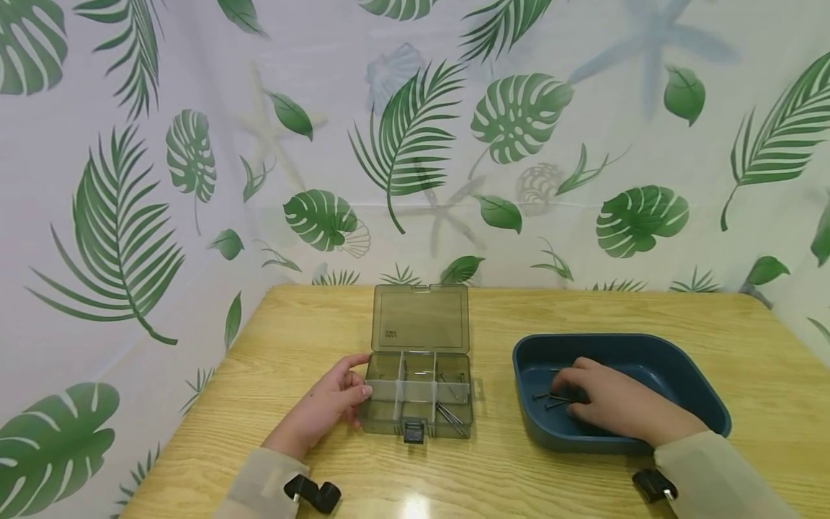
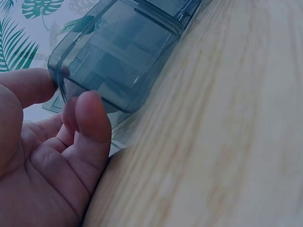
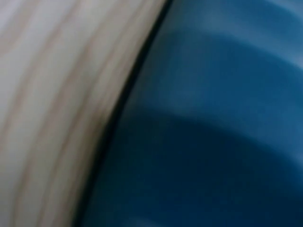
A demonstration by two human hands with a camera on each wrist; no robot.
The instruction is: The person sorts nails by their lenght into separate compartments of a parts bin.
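A smoky see-through compartment box [image 1: 415, 393] stands on the table, its lid [image 1: 420, 317] swung open to the back. Several nails [image 1: 450, 417] lie in its front right compartment, and thin pieces show in the back right one. At the box's left side, my left hand [image 1: 331, 396] holds the wall between thumb and index finger; the left wrist view shows those fingers at the box's corner. My right hand [image 1: 606, 396] reaches into a blue tray [image 1: 687, 389], fingers bent over loose nails [image 1: 550, 398]. Whether it grips one cannot be made out. The right wrist view shows only blurred tray and table.
The wooden table [image 1: 292, 339] carries both containers, with a strip of tabletop between them. A leaf-patterned curtain [image 1: 415, 144] hangs behind and on the left. The tray's raised wall surrounds the right hand. A latch [image 1: 413, 432] hangs on the box's front.
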